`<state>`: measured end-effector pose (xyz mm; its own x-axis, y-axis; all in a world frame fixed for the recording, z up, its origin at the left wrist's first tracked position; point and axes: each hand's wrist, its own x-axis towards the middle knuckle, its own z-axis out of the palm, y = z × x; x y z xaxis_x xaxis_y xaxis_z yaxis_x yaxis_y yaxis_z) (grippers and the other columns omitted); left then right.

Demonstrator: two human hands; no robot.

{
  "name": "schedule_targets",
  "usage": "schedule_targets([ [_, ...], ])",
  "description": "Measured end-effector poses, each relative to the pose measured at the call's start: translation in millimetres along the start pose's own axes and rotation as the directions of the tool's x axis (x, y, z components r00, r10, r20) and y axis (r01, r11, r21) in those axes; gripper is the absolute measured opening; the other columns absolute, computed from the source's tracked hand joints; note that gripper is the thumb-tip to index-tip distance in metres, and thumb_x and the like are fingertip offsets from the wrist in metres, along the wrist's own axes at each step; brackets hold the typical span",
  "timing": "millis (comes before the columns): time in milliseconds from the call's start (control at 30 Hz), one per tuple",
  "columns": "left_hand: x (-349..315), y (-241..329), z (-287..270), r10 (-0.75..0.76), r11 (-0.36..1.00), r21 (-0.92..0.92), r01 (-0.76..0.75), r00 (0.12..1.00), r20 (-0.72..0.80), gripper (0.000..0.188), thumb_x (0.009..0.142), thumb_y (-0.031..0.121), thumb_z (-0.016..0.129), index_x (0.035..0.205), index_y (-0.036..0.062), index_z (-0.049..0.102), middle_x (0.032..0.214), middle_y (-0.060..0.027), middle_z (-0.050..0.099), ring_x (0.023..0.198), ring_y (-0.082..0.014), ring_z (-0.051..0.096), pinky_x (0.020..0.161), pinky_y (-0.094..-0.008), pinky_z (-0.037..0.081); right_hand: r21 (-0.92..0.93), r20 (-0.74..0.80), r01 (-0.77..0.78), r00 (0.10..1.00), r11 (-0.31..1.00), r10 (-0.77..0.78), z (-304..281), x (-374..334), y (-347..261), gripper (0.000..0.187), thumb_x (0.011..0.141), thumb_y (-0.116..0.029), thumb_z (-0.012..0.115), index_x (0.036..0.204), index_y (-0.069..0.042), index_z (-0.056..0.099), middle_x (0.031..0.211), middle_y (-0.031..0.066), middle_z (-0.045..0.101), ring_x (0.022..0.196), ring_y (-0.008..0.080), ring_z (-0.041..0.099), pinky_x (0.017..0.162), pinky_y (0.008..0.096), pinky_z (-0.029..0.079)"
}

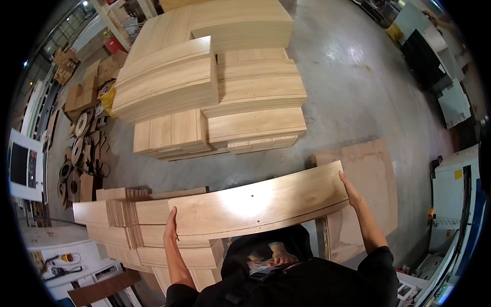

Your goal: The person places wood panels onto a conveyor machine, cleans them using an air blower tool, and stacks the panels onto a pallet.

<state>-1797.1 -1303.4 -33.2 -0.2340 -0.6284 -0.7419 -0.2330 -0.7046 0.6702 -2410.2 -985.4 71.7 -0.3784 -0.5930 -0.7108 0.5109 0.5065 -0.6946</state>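
Observation:
A long, light wood-grain panel (pixel 296 197) is held in front of my body, its right end angled slightly farther away. Two small dark holes and a groove along the near edge show on its face, with a bright glare in the middle. At the panel's left end is my left hand (pixel 171 225), closed on the edge with the thumb up. Gripping the opposite end is my right hand (pixel 351 189); its fingers are partly hidden behind the wood. Stacked panels (pixel 158 212) of like colour lie beside and below my left hand.
Large stacks of wood panels (pixel 261 82) stand ahead on the grey floor (pixel 348 77). A flat brown sheet (pixel 368 199) lies to the right. Rolls of edging (pixel 79 148) and cardboard boxes (pixel 84 94) are at the left. Machine cabinets (pixel 455 189) line the right side.

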Motion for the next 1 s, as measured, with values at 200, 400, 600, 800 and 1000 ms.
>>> schedule_targets([
  [200,129.8,76.6,88.5,0.003,0.990,-0.141,0.011,0.995,0.097,0.078,0.099,0.055,0.056,0.154,0.0026,0.037,0.157,-0.0103,0.042,0.143,-0.0259,0.041,0.118,-0.0394,0.032,-0.090,-0.090,0.069,0.993,0.994,-0.077,-98.0,212.1,-16.7,0.080,0.099,-0.061,0.052,0.150,-0.001,0.042,0.152,0.0087,0.047,0.139,0.0208,0.044,0.115,0.0341,0.036],
  [400,267.4,110.0,185.1,-0.072,0.978,-0.190,0.089,0.993,0.091,0.079,0.101,0.052,0.055,0.156,0.0001,0.031,0.159,-0.0123,0.038,0.147,-0.0262,0.034,0.120,-0.0385,0.025,0.074,0.034,-0.081,0.996,0.994,0.079,-143.9,397.4,-66.3,0.078,0.100,-0.060,0.050,0.152,-0.003,0.040,0.151,0.0082,0.049,0.138,0.0204,0.046,0.115,0.0353,0.036],
  [600,328.2,166.2,248.8,-0.070,0.997,-0.015,0.070,0.998,-0.005,0.077,0.106,0.049,0.046,0.157,-0.0041,0.024,0.165,-0.0137,0.026,0.151,-0.0260,0.024,0.123,-0.0359,0.017,0.081,0.095,-0.228,0.971,0.970,0.220,-180.0,482.3,-99.3,0.078,0.100,-0.064,0.047,0.153,-0.007,0.041,0.150,0.0076,0.049,0.137,0.0203,0.047,0.115,0.0350,0.037],
  [800,319.9,135.8,243.5,0.023,0.998,0.057,-0.010,0.975,-0.221,0.066,0.106,0.052,0.040,0.154,0.0068,0.038,0.156,-0.0161,0.041,0.142,-0.0310,0.041,0.117,-0.0509,0.030,-0.190,-0.087,-0.195,0.979,0.962,0.182,-232.8,567.2,-43.1,0.090,0.096,-0.071,0.048,0.157,-0.007,0.034,0.158,0.0054,0.038,0.144,0.0191,0.034,0.119,0.0363,0.026],
  [1000,326.6,-6.0,302.3,-0.409,0.828,-0.453,0.330,0.908,-0.088,0.083,0.100,0.068,0.039,0.154,0.0050,0.034,0.152,-0.0210,0.045,0.138,-0.0351,0.044,0.114,-0.0540,0.034,-0.166,-0.238,-0.096,0.970,0.981,0.055,-206.7,578.6,-34.1,0.087,0.101,-0.067,0.038,0.163,-0.011,0.016,0.171,0.0059,0.008,0.156,0.0212,0.006,0.125,0.0406,0.007],
])
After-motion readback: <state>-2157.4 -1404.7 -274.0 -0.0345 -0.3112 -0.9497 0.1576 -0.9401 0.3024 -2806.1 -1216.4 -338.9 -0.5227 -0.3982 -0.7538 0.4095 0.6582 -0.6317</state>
